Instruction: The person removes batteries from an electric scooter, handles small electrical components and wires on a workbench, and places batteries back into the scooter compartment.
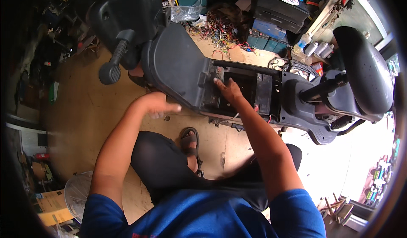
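A dark electric scooter lies across the view, with its grey footboard panel point(174, 58) beside an open battery compartment point(277, 85). Inside, a dark battery point(210, 96) sits at the left and another point(263, 89) at the right, with thin wires near the front edge. My right hand point(229, 89) reaches into the compartment, fingers apart, one at the top of the left battery by a terminal; whether it touches is unclear. My left hand point(159, 104) hovers by the footboard's near edge, fingers outstretched and holding nothing visible.
The scooter's saddle point(362, 68) is at the right, its front column point(123, 22) at the upper left. Tangled wires point(216, 32) and stacked boxes point(271, 28) lie behind. A round fan point(78, 191) and cardboard box point(53, 206) stand at lower left. My sandalled foot point(190, 144) is below the scooter.
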Motion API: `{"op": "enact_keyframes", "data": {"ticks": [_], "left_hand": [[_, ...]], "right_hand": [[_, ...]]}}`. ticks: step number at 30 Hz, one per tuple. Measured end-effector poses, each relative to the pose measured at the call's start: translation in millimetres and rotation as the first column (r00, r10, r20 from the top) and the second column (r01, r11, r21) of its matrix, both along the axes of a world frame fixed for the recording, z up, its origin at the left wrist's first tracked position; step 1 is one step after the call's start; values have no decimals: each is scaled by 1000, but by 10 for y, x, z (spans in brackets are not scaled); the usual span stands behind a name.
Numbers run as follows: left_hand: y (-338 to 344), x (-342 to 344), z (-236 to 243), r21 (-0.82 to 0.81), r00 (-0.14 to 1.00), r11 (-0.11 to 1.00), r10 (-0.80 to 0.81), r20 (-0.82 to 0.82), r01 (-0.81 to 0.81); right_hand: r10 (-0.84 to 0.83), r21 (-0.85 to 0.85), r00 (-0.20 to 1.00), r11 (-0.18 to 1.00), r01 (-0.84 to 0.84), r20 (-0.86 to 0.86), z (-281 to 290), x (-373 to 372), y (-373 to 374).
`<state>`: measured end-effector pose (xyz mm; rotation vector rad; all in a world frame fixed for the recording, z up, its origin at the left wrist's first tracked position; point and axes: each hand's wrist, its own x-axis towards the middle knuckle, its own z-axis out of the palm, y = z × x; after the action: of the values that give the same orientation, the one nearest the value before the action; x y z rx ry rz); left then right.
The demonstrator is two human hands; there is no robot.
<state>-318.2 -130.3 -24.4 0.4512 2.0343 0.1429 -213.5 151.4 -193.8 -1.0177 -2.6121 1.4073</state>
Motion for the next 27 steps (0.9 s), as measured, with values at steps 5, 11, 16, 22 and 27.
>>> {"op": "enact_keyframes", "data": {"ticks": [5,11,16,22,27], "left_hand": [[395,744,236,335,827,762,-549,-120,554],[980,1511,456,242,508,474,-855,-103,847],[1253,2020,392,328,379,286,-886,-266,900],[1822,2716,300,452,318,31,-755,-574,891],[1980,3023,302,612,511,131,-698,-502,780]], "right_hand": [[146,-30,982,988,-151,-121,765,653,417],[49,68,982,997,-37,-184,1668,2227,733],[-178,105,966,974,200,-187,2315,3889,738],[-753,-41,599,631,775,-272,1400,6762,692],[-951,239,300,275,931,-76,-568,8237,-643]]}}
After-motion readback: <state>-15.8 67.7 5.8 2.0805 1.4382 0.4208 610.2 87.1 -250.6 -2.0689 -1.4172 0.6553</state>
